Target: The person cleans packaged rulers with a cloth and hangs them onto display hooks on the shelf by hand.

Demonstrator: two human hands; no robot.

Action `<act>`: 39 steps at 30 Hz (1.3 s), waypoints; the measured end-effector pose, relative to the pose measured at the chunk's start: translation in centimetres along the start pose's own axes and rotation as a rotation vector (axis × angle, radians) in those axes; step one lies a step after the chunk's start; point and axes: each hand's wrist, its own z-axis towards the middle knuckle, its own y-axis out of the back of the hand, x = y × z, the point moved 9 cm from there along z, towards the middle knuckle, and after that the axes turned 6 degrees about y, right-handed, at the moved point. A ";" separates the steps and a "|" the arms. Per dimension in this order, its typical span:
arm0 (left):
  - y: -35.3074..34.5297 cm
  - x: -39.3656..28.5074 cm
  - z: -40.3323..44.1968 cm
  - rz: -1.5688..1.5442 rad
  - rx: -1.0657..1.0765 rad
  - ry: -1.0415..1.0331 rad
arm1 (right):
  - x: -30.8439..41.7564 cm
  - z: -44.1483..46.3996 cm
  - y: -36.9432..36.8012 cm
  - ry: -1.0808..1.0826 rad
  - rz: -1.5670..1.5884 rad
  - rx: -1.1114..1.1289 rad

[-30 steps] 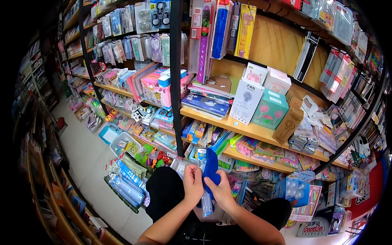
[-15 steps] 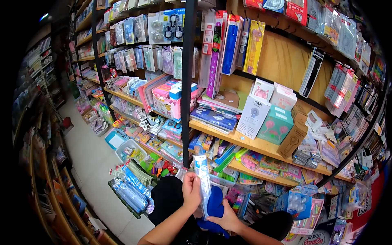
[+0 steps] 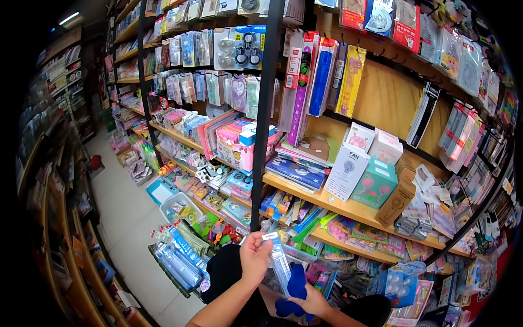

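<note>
My left hand (image 3: 255, 259) is closed at the upper end of a long, narrow clear packet (image 3: 280, 267) with a white header and pale blue contents. The packet tilts in front of my lap, its lower end near a dark blue cloth (image 3: 296, 280). That cloth is bunched in my right hand (image 3: 311, 301), whose thumb lies across it. Whether the right fingers also grip the packet is hidden. Left of my knee, a dark crate (image 3: 169, 271) bears similar long blue packets (image 3: 177, 261).
A black shelf post (image 3: 264, 120) rises ahead. On the wooden shelf (image 3: 310, 192) stand a white fan box (image 3: 346, 171) and a green box (image 3: 375, 182). Long rulers hang above, including a yellow one (image 3: 350, 82). A clear bin (image 3: 180, 207) sits on the floor at left.
The view has shifted, so the shelves appear lower and farther right. The packet's top has tilted and moved down; my left hand stays at its upper end, my right on the cloth.
</note>
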 end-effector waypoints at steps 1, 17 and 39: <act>0.5 -0.4 0.1 -0.055 -0.052 -0.002 | -0.2 0.1 0.5 0.036 0.024 -0.023; -1.2 2.6 -1.3 -0.090 0.147 0.166 | 5.0 2.7 8.6 0.280 0.313 -0.366; -5.5 8.4 -5.7 -0.866 0.639 1.011 | 15.7 6.6 7.8 0.323 -0.248 -0.323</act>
